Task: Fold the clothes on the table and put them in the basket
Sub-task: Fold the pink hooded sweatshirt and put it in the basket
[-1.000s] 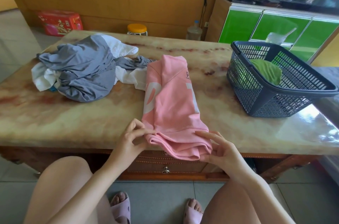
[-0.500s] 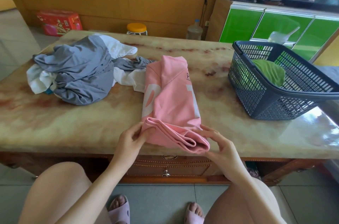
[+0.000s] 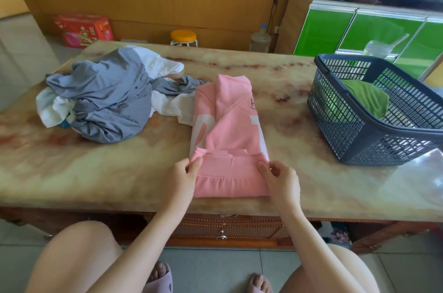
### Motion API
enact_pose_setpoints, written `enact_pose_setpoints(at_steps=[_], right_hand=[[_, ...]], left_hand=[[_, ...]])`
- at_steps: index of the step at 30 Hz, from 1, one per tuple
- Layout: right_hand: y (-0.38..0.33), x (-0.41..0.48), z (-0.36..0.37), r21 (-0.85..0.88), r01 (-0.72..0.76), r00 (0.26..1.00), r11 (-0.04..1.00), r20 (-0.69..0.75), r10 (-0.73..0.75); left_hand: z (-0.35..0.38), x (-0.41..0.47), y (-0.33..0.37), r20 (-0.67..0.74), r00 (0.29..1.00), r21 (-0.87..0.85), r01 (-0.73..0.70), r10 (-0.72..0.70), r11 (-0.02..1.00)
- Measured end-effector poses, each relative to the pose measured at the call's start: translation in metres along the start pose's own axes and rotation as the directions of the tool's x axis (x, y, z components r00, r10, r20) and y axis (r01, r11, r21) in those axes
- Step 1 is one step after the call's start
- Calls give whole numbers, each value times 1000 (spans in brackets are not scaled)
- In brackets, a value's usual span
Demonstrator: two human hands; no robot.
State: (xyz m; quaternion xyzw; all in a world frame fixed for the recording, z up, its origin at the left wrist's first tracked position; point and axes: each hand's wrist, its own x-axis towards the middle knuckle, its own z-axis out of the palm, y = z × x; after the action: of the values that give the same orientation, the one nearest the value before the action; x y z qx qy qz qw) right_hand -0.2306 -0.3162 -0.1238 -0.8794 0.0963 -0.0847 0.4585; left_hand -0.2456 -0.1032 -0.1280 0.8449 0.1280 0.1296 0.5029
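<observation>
A pink garment [image 3: 227,124] lies lengthwise in the middle of the marble table [image 3: 72,172], its near end turned up and over onto itself. My left hand [image 3: 179,180] pinches the left corner of that turned-over hem. At the right corner my right hand [image 3: 280,180] pinches the same hem. A dark blue plastic basket [image 3: 354,134] stands at the right with a folded green garment [image 3: 364,98] inside. A heap of grey and white clothes [image 3: 107,98] lies at the left.
The table's near edge runs just in front of my knees, with a drawer below it. Beyond the table stand a yellow stool [image 3: 183,37], a water jug [image 3: 260,39], a red box [image 3: 82,28] and a green cabinet [image 3: 359,31].
Both hands lifted the pink garment's near end from the table edge and carried it away from me, laying it over the garment. The fold now lies flat.
</observation>
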Motion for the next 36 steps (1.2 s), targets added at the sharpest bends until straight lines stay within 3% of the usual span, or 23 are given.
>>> enact_pose_setpoints(at_steps=[9,12,15,17,18,20,23,29,33,36], right_hand=[[3,3,9,-263,60,997,963,-37,-73],[0,-1,7,-309,105,983,945,-112,-146],[6,1,4,-279,402,882,872,-136,-450],[16,5,-2,-231,623,766,748,-16,-643],[19,5,-6,-173,670,739,722,68,-670],[25,7,-18,-92,644,748,759,287,-599],[38,11,-27,-139,674,676,726,513,-529],[29,19,-30,-232,620,759,750,420,-498],[23,21,-34,-234,570,782,788,450,-432],[24,24,-34,-222,457,840,861,425,-337]], left_hand=[[2,0,-9,-29,994,174,-101,108,980],[-5,-2,-14,-113,934,219,-310,340,925],[-20,-1,-24,81,776,267,-621,625,737],[-30,0,-35,269,734,190,-676,624,712],[-34,0,-39,330,734,183,-666,593,723],[-39,1,-43,404,721,225,-675,563,702],[-39,2,-45,478,702,264,-688,528,676],[-33,17,-47,374,722,230,-680,582,696],[-29,27,-48,317,724,224,-685,612,694],[-25,30,-49,268,745,179,-662,611,728]])
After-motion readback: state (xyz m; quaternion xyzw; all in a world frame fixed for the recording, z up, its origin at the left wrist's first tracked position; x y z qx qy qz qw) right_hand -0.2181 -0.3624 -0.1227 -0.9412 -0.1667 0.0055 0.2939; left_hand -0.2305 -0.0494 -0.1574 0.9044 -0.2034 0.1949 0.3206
